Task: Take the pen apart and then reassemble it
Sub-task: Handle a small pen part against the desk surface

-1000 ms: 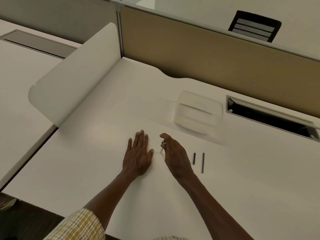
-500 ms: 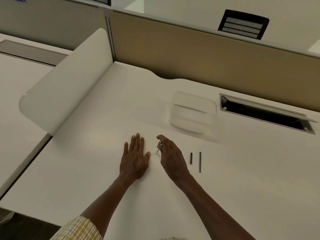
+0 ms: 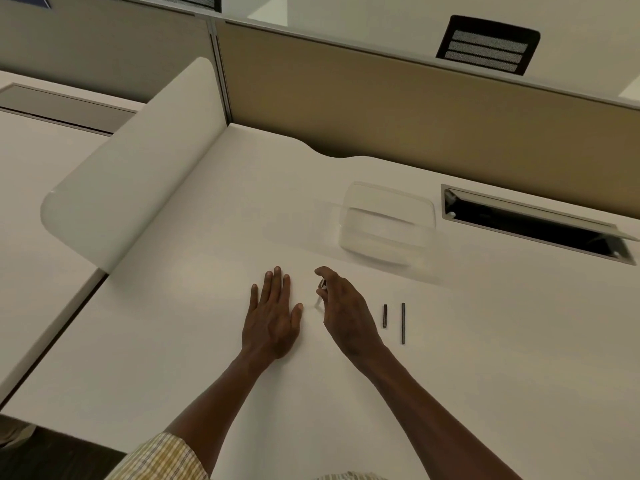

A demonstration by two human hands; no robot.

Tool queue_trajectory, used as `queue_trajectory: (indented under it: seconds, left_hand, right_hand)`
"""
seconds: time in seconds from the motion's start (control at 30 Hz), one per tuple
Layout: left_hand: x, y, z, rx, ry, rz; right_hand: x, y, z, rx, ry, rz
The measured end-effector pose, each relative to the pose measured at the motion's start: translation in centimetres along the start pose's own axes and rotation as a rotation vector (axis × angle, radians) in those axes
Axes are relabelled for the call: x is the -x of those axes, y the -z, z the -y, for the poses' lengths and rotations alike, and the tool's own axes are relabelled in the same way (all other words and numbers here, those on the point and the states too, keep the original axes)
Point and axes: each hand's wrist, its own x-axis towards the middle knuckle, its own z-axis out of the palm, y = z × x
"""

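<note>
Sleeve (image 3: 162,459): we see a checked cuff, cut off by the lower edge.
Left hand (image 3: 272,320): flat on the tabletop (image 3: 173,358), fingers (image 3: 275,282) spread and released.
Right hand (image 3: 346,313): fingers curled, pinching a small pale pen part (image 3: 321,285); we cannot make out which part.
Short dark piece (image 3: 385,316): on the tabletop just right of the right hand.
Long dark rod (image 3: 403,323): beside it, parallel, apart.
Clear container (image 3: 386,223): farther back, blurred; contents unreadable.
Cable slot (image 3: 533,223): open, dark inside.

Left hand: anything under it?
Cannot tell. The left hand lies flat, palm down on the desk, covering whatever is below. Nothing pokes out around its edges.
</note>
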Motion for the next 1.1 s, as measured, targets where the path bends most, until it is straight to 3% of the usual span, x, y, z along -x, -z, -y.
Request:
queue_trajectory:
  seconds: [1.1]
  left_hand:
    - [0.1, 0.2, -0.1, -0.025, 0.004, 0.012]
  right_hand:
    - [-1.3, 0.5, -0.5, -0.007, -0.026, 0.067]
